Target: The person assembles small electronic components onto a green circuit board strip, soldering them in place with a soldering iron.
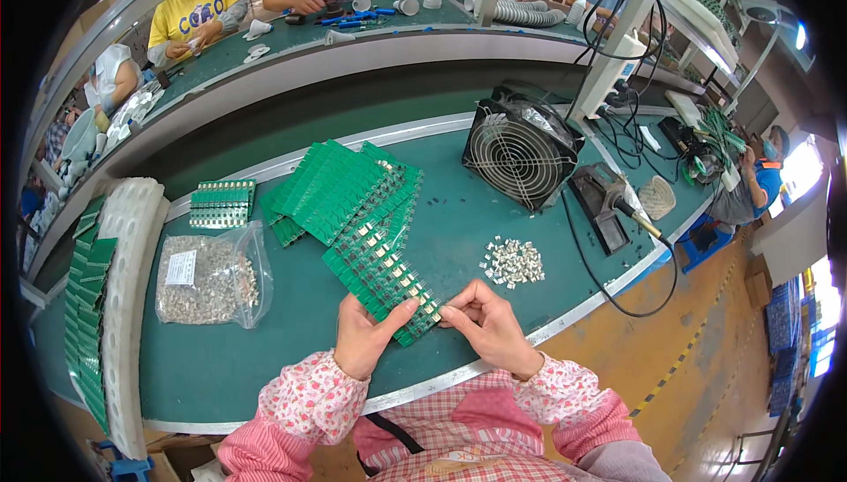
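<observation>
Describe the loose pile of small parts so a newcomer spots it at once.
On the near green workbench, find the round-grilled black fan. Below it in the picture, beyond the right hand, lies the heap of small whitish parts. Unlike those in the clear bag, these lie loose.

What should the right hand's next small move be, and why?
Probably a gentle press by the right hand at the near end of the green rectangular circuit-board panel: it is at that end, beside the row of small off-white connectors, while the left hand grips the panel. Whether its fingertips hold a connector is unclear.
</observation>
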A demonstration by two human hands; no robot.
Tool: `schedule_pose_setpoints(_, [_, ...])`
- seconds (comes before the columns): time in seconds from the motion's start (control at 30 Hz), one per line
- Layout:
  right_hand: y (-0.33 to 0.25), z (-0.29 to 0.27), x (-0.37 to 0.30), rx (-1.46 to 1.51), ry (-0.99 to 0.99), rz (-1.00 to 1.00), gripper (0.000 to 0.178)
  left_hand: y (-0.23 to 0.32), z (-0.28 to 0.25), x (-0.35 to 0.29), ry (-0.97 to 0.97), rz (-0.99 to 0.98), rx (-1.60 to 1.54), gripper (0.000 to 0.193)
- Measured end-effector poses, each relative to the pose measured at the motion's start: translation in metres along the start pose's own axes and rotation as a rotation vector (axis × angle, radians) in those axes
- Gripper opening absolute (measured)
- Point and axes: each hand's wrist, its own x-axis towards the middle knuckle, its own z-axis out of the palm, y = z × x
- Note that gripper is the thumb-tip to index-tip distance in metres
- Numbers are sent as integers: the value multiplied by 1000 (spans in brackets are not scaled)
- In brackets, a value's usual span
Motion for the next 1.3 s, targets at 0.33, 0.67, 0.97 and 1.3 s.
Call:
schedule_pose_setpoints(0.33, [-13, 13, -9, 165, -48, 114, 19, 6, 2, -4, -51, 73, -21, 16])
schedule_pose_setpoints(0.67, [-43, -22, -20, -289, -43, -78, 17, 18, -56, -20, -83, 142, 192, 50])
schedule_pose_setpoints(0.97, [-37, -29, -26, -406, -96, -103, 17, 12, -50, -36, -6, 225, 582, 14])
schedule_pose_setpoints(1.3, [-30, -33, -30, -443, -123, -133, 17, 15, -45, -46, -46, 367, 868, 15])
